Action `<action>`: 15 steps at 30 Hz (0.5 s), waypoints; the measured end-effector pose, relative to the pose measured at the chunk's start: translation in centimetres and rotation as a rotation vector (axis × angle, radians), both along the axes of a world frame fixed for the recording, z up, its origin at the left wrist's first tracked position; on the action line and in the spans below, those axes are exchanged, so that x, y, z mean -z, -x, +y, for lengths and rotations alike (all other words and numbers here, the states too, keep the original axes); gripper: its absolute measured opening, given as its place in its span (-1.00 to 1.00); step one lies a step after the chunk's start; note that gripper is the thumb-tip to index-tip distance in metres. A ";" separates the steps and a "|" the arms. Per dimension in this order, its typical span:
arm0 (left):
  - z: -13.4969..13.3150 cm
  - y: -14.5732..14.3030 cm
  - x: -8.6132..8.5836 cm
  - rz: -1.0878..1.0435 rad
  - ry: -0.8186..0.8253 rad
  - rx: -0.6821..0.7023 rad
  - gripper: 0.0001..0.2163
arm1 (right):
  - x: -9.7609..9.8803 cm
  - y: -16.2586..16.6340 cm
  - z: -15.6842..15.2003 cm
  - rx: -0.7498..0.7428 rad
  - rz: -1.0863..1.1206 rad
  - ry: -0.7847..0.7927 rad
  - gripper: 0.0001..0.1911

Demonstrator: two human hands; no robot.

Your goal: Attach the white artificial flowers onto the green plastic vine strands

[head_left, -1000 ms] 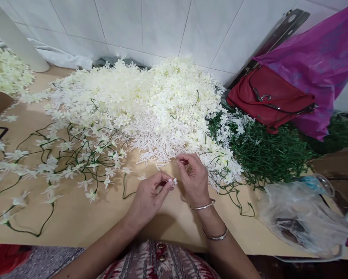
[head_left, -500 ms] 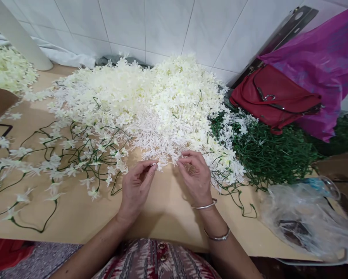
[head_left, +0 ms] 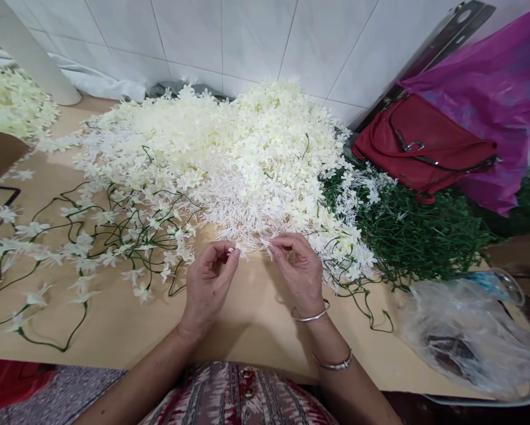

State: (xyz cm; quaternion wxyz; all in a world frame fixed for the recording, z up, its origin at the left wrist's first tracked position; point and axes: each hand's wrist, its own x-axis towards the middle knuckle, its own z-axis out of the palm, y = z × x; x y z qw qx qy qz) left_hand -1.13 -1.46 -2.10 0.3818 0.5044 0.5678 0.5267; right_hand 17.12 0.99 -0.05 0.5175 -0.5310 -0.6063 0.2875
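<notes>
A big heap of small white artificial flowers (head_left: 229, 147) covers the back of a tan table (head_left: 256, 319). My left hand (head_left: 207, 286) pinches a tiny white flower piece (head_left: 236, 250) between thumb and forefinger at the heap's near edge. My right hand (head_left: 298, 271), with two metal bangles on its wrist, is curled just to the right. Its fingertips are pressed together on a white sprig at the heap's edge. The two hands are a few centimetres apart.
Green wire stems with white flowers (head_left: 79, 248) sprawl over the left of the table. A pile of bare green stems (head_left: 415, 236) lies right, with a red handbag (head_left: 419, 147) and a purple plastic bag (head_left: 499, 88) behind. A clear plastic bag (head_left: 464, 330) sits at the front right.
My left hand has moved up and left from beside my right hand to the heap's edge, still pinching a small white flower. My right hand has stayed almost in place.
</notes>
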 end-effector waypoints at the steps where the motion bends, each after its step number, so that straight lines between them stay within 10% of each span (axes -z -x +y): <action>1: 0.0 0.0 0.0 -0.006 0.000 0.007 -0.85 | 0.0 0.0 0.0 0.017 0.013 -0.009 -0.94; 15: -0.1 -0.4 0.1 -0.075 0.024 -0.040 -0.80 | -0.2 2.2 -1.7 -0.124 0.238 0.110 -0.89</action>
